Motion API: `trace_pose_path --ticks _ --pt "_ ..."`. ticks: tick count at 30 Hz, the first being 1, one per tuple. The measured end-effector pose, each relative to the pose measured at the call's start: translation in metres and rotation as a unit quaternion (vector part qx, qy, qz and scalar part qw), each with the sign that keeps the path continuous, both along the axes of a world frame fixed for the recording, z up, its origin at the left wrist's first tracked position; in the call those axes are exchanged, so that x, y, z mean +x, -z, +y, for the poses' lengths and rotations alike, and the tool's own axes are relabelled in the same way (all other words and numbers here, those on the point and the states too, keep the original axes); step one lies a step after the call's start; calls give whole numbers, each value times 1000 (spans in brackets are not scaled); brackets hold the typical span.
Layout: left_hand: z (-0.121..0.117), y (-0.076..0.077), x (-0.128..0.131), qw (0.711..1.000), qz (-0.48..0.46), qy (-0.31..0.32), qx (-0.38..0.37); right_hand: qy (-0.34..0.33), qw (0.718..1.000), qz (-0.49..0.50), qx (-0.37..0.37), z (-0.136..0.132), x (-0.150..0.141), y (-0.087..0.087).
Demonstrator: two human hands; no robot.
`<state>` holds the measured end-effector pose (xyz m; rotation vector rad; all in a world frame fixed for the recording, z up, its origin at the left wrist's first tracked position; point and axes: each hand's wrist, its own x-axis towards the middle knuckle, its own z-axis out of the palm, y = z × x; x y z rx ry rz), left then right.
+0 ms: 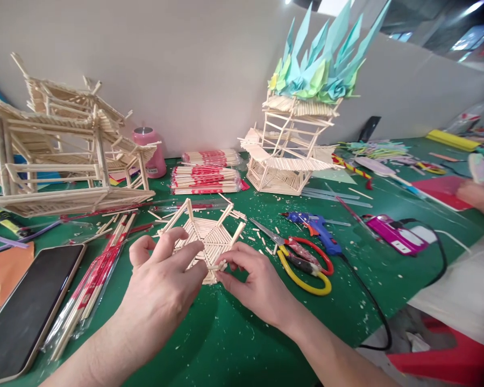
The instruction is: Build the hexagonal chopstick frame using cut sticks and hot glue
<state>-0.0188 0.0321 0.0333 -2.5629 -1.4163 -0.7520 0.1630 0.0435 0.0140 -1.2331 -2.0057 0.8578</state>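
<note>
A small model of pale wooden sticks (210, 236), with a web-like floor and short posts slanting up from its rim, stands on the green table. My left hand (165, 274) reaches over its left side with fingers apart and bent; its thumb is hidden. At the front rim my right hand (254, 279) pinches a short wooden stick (218, 266) between thumb and fingertips. Scissors (302, 260) with red and yellow handles lie right of that hand. Behind them a blue glue gun (314, 228) rests on its side.
Larger stick buildings stand left (68, 150) and at the back (290, 145). Bundled sticks (205, 179), a pink tumbler (151, 153), a phone (28, 306), packaged sticks (92, 279) and a magenta power strip (395, 234) surround the work. Another person's hand (482, 193) is at far right.
</note>
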Motion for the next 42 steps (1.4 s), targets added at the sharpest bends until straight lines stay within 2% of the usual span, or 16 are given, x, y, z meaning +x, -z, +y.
trace_pose_path --ticks 42 --pt "-2 -1 7 999 46 -7 15 -3 1000 -18 24 -1 0 0"
